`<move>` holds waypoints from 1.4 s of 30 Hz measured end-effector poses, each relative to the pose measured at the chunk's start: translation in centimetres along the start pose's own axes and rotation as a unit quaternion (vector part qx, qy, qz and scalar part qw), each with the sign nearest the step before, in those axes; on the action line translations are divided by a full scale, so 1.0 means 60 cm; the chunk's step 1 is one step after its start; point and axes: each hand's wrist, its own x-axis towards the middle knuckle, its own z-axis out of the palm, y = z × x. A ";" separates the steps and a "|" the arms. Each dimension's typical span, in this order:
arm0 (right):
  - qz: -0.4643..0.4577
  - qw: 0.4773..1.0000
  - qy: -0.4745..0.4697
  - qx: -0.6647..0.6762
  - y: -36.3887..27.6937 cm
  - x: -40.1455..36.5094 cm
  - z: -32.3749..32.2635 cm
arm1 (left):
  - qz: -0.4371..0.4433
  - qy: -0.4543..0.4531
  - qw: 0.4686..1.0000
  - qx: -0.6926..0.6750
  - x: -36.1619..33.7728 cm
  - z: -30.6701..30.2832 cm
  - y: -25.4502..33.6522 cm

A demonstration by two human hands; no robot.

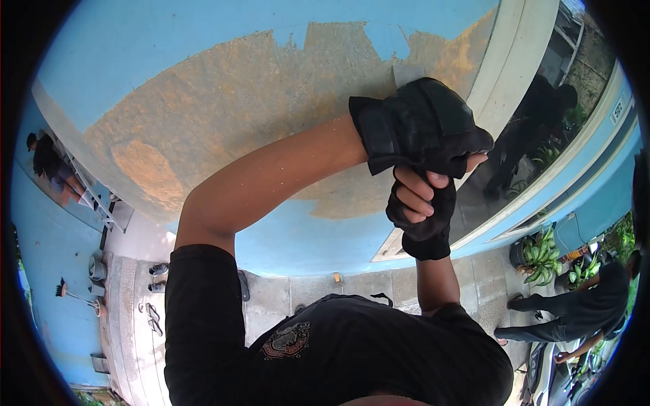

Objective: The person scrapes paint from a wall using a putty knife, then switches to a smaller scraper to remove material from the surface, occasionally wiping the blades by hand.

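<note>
My left hand (433,125), in a black fingerless glove, is raised against the wall and closed. A flat grey scraper blade (408,74) sticks out above it and meets the wall; its handle is hidden in my grip. Just below, my right hand (423,206), gloved the same way, has its fingers curled tight and presses up against my left hand, seemingly round the lower handle. Blue paint (203,40) on the wall surrounds a large bare grey-brown patch (271,95) with ragged edges. Pale specks dot my left forearm.
A pale window frame (504,74) with dark glass stands right of my hands. One person (51,162) is on a ladder (101,206) at far left; another person (582,304) stands at right near potted plants (538,257). Sandals (153,318) and pots (97,267) lie along the floor.
</note>
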 end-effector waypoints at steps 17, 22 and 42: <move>-0.047 0.983 0.146 -0.104 -0.001 -0.001 0.044 | -0.019 -0.011 1.000 -0.006 0.010 0.001 -0.013; -0.015 0.987 0.149 -0.061 -0.010 -0.001 0.064 | -0.054 -0.019 0.992 -0.114 0.011 0.009 -0.016; -0.020 0.970 0.165 -0.179 -0.010 -0.004 0.074 | -0.019 0.015 0.999 -0.026 0.017 -0.011 -0.003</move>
